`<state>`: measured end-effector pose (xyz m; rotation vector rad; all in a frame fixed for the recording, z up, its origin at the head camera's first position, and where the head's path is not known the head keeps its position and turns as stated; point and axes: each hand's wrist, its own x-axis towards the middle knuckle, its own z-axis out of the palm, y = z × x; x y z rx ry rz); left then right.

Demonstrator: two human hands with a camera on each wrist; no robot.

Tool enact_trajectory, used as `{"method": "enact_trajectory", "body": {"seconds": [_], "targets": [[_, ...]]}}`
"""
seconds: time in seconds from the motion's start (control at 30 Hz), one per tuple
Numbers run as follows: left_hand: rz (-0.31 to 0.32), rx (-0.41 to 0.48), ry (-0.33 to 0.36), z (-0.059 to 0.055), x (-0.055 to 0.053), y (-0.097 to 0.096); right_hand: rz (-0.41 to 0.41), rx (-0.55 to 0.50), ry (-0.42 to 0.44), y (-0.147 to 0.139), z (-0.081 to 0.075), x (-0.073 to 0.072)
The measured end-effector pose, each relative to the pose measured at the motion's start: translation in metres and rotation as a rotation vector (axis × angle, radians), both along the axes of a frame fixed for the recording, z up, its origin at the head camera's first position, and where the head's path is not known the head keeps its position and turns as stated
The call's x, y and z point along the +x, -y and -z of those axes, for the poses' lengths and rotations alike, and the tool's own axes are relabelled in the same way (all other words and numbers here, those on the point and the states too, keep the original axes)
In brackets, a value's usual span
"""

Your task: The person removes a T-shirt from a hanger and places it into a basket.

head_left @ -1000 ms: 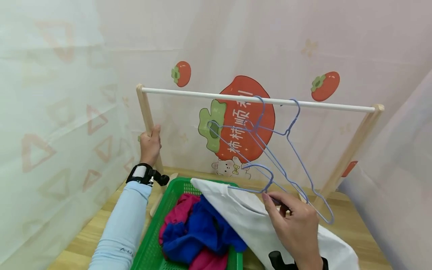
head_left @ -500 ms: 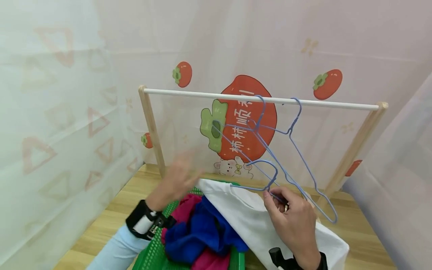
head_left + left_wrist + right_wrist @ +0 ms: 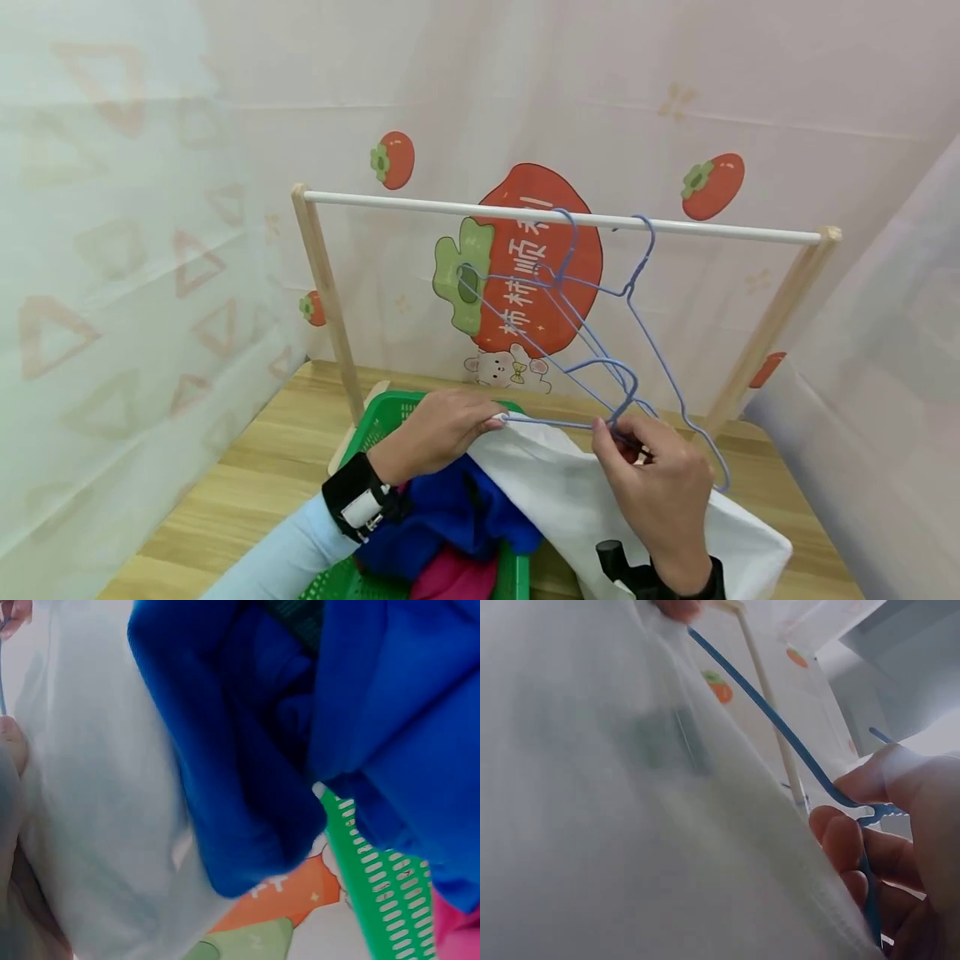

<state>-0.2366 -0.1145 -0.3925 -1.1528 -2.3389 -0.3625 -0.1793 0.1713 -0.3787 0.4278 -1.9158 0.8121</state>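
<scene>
My right hand point(image 3: 663, 492) pinches a blue wire hanger point(image 3: 628, 390) at its neck, just below the hook. The hanger's left arm runs across to my left hand point(image 3: 450, 425), which pinches the edge of a white shirt point(image 3: 551, 467) at the arm's tip. From there the shirt drapes down to the right, behind my right hand. Thumb and fingers close on the twisted blue wire point(image 3: 780, 727) in the right wrist view, beside the white cloth point(image 3: 630, 847). In the left wrist view, the shirt point(image 3: 105, 787) hangs next to blue clothing point(image 3: 240, 825).
A wooden rack with a white rail point(image 3: 420, 204) stands behind my hands. Two more blue hangers point(image 3: 637, 271) hang from it. Below my left hand, a green basket point(image 3: 517, 575) holds blue clothing point(image 3: 442, 517) and magenta clothing point(image 3: 457, 577). Patterned curtains surround the wooden tabletop point(image 3: 247, 467).
My left hand has let go of the rack's left post, come down to the right, and taken hold of the shirt's edge at the hanger's left end. My right hand keeps its grip on the hanger.
</scene>
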Motion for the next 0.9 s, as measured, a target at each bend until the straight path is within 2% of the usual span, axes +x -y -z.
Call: {"method": "enact_trajectory", "body": {"seconds": [0.13,0.27,0.4,0.5,0.57,0.63,0.73,0.83,0.9], "targets": [[0.003,0.061,0.044,0.006,0.002,0.01,-0.032,-0.065,0.023,-0.016,-0.007,0.004],[0.013,0.112,0.074,0.01,0.0,0.019,-0.053,-0.157,0.085,-0.034,-0.014,0.013],[0.041,0.105,0.137,0.011,-0.002,0.022,-0.043,-0.255,0.167,-0.047,-0.018,0.023],[0.046,0.07,0.191,0.008,-0.002,0.014,-0.054,-0.298,0.221,-0.048,-0.02,0.028],[0.035,0.035,0.217,0.004,-0.001,0.003,-0.084,-0.265,0.225,-0.043,-0.019,0.027],[0.023,-0.008,0.224,-0.001,0.001,-0.011,-0.101,-0.185,0.22,-0.035,-0.018,0.023],[0.032,-0.089,0.245,-0.008,0.002,-0.038,-0.071,-0.035,0.263,-0.017,-0.022,0.014],[0.062,-0.185,0.257,-0.014,-0.001,-0.067,-0.022,0.058,0.359,0.008,-0.035,0.001],[0.08,-0.24,0.257,-0.016,-0.003,-0.083,-0.025,0.1,0.406,0.025,-0.048,-0.01]]}}
